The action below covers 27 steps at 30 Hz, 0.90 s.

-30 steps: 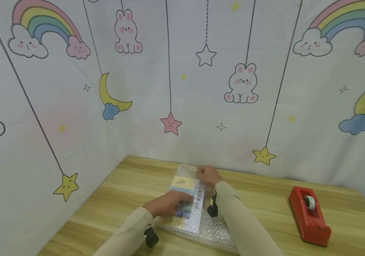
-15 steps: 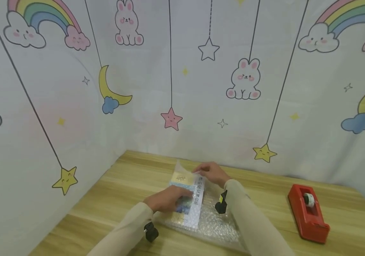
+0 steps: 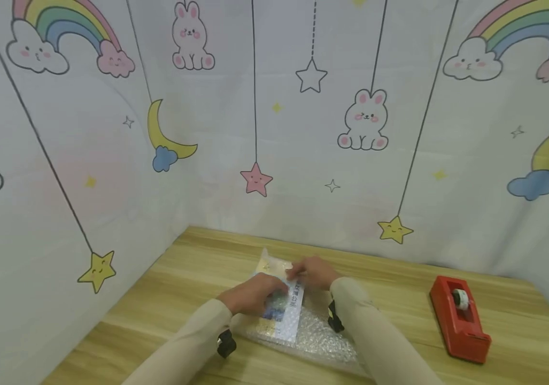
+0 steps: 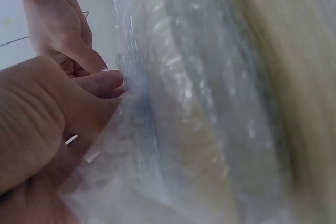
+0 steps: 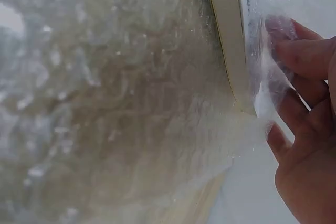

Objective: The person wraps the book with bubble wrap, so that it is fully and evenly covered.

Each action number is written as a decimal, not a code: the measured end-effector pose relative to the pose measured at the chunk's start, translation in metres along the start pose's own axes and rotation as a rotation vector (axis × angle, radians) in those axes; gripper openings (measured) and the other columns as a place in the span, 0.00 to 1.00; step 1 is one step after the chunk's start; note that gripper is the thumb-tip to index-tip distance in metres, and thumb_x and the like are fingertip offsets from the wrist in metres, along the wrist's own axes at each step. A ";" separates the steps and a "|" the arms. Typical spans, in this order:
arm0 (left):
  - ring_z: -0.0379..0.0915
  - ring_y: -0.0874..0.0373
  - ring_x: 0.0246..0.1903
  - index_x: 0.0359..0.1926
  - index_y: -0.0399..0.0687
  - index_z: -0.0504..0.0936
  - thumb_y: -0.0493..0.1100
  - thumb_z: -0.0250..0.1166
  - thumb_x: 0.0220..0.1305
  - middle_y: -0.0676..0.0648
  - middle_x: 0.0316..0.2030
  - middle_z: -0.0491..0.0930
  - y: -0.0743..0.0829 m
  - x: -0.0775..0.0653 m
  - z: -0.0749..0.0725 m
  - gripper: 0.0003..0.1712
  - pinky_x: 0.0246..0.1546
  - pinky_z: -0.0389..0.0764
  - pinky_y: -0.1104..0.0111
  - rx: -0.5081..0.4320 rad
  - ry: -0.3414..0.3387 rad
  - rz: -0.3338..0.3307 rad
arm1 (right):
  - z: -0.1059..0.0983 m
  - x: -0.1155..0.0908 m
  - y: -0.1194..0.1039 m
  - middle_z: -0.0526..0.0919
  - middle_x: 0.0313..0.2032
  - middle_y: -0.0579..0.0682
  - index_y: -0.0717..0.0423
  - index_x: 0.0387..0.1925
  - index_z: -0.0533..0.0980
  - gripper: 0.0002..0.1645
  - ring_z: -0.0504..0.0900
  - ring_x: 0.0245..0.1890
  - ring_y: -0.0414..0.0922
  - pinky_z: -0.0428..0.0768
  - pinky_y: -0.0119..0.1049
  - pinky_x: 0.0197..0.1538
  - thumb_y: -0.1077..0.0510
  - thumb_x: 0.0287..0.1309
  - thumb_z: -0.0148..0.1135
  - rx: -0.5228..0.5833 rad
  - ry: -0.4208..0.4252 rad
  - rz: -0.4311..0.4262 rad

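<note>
A book [image 3: 293,315] with a blue-and-yellow picture and a white strip of printed characters lies on the table, seen through a layer of bubble wrap [image 3: 324,331]. My left hand [image 3: 253,294] rests on the covered book, its fingertips pressing the wrap; in the left wrist view, loose clear film partly veils its lower fingers. Near the book's far right edge, my right hand [image 3: 315,272] pinches the bubble wrap. In the right wrist view, the right hand [image 5: 310,93] has crumpled film at its thumb and fingers, beside the book's page edge [image 5: 228,30].
A red tape dispenser [image 3: 459,321] with a small roll stands on the right of the wooden table [image 3: 399,299]. Behind the table hangs a white cloth [image 3: 293,139] printed with rabbits, stars and rainbows. The wrap spreads rightward under my right forearm.
My right hand has moved from the book's far corner nearer to me and towards the left hand, drawing the wrap's far edge inward. The left hand stays on the book.
</note>
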<state>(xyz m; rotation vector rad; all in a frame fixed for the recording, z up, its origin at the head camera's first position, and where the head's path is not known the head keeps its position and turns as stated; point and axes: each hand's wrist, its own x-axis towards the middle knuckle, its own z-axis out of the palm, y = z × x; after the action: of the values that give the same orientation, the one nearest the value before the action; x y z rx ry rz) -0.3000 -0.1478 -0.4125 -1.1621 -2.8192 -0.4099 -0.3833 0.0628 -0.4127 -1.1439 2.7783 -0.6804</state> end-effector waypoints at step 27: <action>0.48 0.40 0.78 0.72 0.43 0.68 0.51 0.74 0.59 0.40 0.75 0.63 -0.016 0.001 -0.012 0.44 0.75 0.61 0.47 0.103 -0.209 -0.289 | -0.006 -0.028 -0.010 0.76 0.66 0.54 0.54 0.61 0.78 0.20 0.70 0.71 0.59 0.67 0.55 0.73 0.55 0.73 0.53 -0.125 -0.136 -0.027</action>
<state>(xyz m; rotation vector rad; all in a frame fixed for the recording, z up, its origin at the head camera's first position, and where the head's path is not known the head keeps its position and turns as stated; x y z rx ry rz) -0.3121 -0.1610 -0.4042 -0.8243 -3.1582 -0.1623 -0.3581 0.0777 -0.4059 -1.2018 2.7280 -0.4183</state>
